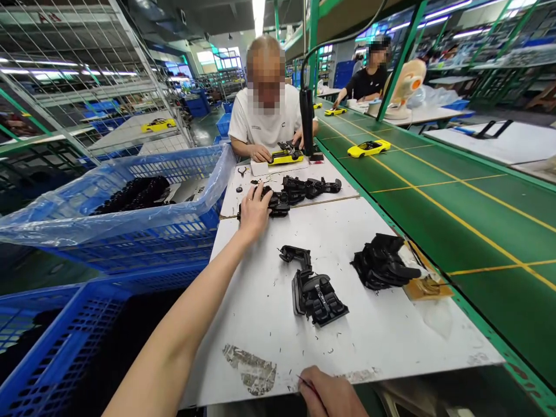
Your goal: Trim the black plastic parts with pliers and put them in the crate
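Note:
My left hand (254,211) stretches to the far end of the white table, its fingers apart on a row of black plastic car-interior parts (278,202). My right hand (326,394) is closed at the near table edge. A thin dark object (309,384) shows in its fingers, too little of it to name. Between the hands lies a black toy-car interior (321,298) with moulded seats, and a smaller black piece (295,255) touches its top. More black parts (310,188) lie beyond my left hand.
A stack of black parts (382,263) sits at right beside a piece of cardboard (430,286). Blue crates (174,231) stand along the left. The green conveyor belt (434,197) carries yellow toy cars (369,148). A co-worker (271,124) opposite handles another yellow car (286,156).

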Motion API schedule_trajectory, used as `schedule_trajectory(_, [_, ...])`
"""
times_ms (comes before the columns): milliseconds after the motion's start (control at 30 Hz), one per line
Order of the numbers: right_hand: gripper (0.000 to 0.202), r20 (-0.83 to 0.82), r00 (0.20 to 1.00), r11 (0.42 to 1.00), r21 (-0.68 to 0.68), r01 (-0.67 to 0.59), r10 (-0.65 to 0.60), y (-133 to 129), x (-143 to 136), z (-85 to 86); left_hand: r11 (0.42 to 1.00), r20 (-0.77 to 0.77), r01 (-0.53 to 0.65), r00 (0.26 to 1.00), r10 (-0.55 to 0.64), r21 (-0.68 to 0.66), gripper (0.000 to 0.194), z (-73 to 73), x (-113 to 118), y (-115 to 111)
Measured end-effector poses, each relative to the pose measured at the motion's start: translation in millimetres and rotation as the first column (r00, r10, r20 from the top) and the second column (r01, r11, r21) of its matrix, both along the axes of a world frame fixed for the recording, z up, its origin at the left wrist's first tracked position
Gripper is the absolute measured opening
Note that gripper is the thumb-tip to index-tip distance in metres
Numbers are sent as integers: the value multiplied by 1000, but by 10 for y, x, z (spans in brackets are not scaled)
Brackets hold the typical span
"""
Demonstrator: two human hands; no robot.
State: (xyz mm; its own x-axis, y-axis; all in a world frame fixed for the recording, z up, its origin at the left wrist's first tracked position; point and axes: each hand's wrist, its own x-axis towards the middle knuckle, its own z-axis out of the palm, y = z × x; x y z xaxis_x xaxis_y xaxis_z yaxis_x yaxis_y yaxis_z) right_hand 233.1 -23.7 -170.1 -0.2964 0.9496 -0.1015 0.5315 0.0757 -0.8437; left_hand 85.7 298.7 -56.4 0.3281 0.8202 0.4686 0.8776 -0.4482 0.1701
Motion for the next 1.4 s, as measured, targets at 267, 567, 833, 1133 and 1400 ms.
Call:
schedule_trajectory(267, [25, 61, 998, 964, 266, -27, 11, -42, -7, 58, 897, 338, 363, 902, -270, -254, 40, -264, 100, -1356])
schedule_trajectory(567, [25, -26, 997, 962, 258, 83, -79, -115, -34, 85, 684, 462, 385, 883, -77, -620, 70, -324, 21, -1985])
schedule_trajectory(833, [32, -142, 980, 960, 225, 167, -137, -105, -24, 122, 658, 647, 405, 745, 165, -634, 73, -423, -219, -2278])
schedule_trajectory(1133, [50, -588, 710, 917, -324, 233, -388, -181, -190, 272, 697, 942, 635, 201, 267, -333, 95, -758, -472, -3089])
schedule_trajectory(1400, [43, -455, 822, 939, -140, 315, -343, -143, -203, 275, 632, 933, 686, 262, 248, -361, 74, -780, -570, -3538])
